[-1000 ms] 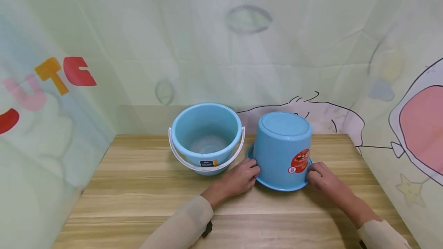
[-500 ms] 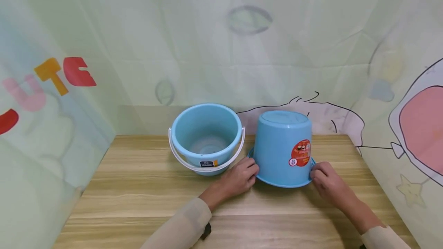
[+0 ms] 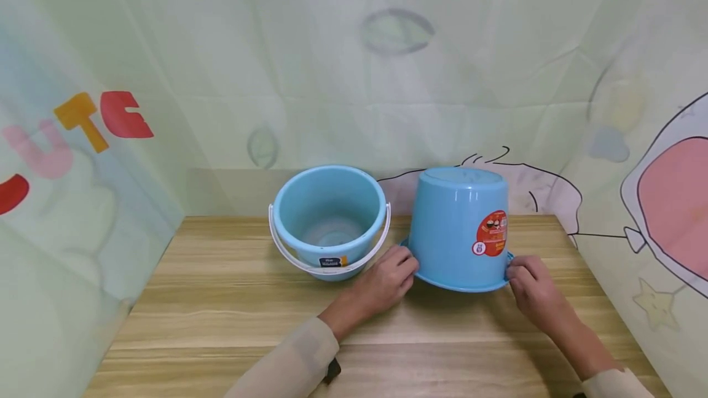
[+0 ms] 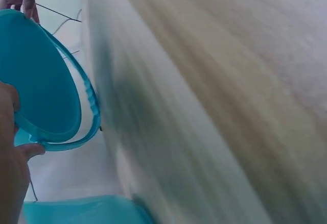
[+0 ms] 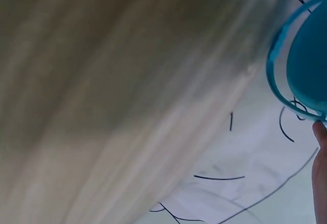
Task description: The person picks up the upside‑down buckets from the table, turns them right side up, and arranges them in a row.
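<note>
An upside-down light-blue bucket [image 3: 453, 232] with a red sticker is gripped at its rim from both sides. My left hand [image 3: 387, 278] holds the left of the rim and my right hand [image 3: 536, 290] pinches the right. From below, the left wrist view shows the bucket's open mouth [image 4: 38, 81] off the table, its blue handle [image 4: 93, 99] hanging down; the left hand's thumb lies against the rim. At the right wrist view's edge are the same bucket [image 5: 309, 66] and part of the right hand [image 5: 321, 173].
A second light-blue bucket [image 3: 332, 210] stands upright close to the left, its white handle [image 3: 287, 257] lowered over the front. Both are at the back of a wood-grain table [image 3: 232, 318]. A printed curtain [image 3: 321, 72] hangs behind and at the sides.
Both hands have raised the upside-down bucket off the table, moving it slightly right and tilting its base away. The upright bucket has stayed put.
</note>
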Demonstrator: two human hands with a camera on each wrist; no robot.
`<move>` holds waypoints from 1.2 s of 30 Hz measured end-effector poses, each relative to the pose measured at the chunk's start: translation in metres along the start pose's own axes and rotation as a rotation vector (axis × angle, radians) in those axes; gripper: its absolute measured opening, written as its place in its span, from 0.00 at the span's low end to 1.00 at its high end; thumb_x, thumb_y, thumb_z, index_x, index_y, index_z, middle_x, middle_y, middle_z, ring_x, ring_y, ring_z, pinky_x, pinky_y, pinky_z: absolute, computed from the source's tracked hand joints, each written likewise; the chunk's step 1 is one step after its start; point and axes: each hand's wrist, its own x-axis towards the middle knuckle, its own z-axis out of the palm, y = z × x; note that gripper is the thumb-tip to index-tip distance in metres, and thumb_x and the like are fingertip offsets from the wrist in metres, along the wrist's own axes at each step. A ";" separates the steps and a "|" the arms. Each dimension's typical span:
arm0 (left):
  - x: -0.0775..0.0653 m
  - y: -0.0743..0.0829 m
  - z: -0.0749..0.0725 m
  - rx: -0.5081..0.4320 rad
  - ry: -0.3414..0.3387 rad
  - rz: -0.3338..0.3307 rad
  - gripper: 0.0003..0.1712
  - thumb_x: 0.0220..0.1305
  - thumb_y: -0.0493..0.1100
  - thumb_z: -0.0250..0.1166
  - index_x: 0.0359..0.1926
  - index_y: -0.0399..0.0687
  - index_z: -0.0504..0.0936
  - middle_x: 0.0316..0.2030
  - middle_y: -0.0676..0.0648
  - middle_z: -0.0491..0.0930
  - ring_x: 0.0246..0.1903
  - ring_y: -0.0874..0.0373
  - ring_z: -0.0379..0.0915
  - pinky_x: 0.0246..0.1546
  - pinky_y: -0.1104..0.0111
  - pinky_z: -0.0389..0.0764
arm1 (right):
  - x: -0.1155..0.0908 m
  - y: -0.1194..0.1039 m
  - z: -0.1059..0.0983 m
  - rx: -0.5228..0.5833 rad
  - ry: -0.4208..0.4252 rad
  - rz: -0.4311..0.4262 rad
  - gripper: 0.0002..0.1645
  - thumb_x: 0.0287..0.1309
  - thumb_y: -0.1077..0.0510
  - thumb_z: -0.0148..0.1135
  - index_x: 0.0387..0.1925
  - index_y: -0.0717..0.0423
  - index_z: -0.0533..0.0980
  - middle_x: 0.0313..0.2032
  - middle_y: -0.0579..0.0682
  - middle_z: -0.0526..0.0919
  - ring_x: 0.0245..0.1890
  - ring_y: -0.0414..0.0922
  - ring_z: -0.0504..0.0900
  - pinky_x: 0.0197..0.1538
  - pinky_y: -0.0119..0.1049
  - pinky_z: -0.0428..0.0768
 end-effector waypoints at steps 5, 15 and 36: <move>0.006 0.005 -0.008 0.004 0.014 -0.025 0.06 0.65 0.32 0.67 0.38 0.46 0.81 0.38 0.50 0.76 0.41 0.59 0.72 0.44 0.73 0.80 | 0.009 0.000 -0.007 -0.013 0.030 -0.035 0.28 0.83 0.51 0.42 0.32 0.68 0.75 0.35 0.61 0.79 0.37 0.53 0.81 0.59 0.18 0.72; 0.011 0.009 -0.026 0.052 0.066 0.013 0.03 0.68 0.33 0.65 0.41 0.44 0.83 0.39 0.49 0.78 0.42 0.57 0.74 0.48 0.73 0.82 | 0.022 -0.005 -0.017 -0.031 0.065 -0.094 0.26 0.82 0.54 0.44 0.31 0.68 0.75 0.34 0.61 0.79 0.35 0.53 0.80 0.48 0.29 0.75; 0.026 0.016 -0.052 0.042 0.209 0.068 0.03 0.69 0.36 0.68 0.41 0.41 0.82 0.39 0.46 0.79 0.41 0.56 0.78 0.49 0.72 0.84 | 0.049 -0.015 -0.047 -0.052 0.103 -0.058 0.26 0.83 0.51 0.43 0.37 0.71 0.71 0.36 0.66 0.78 0.38 0.59 0.81 0.70 0.19 0.60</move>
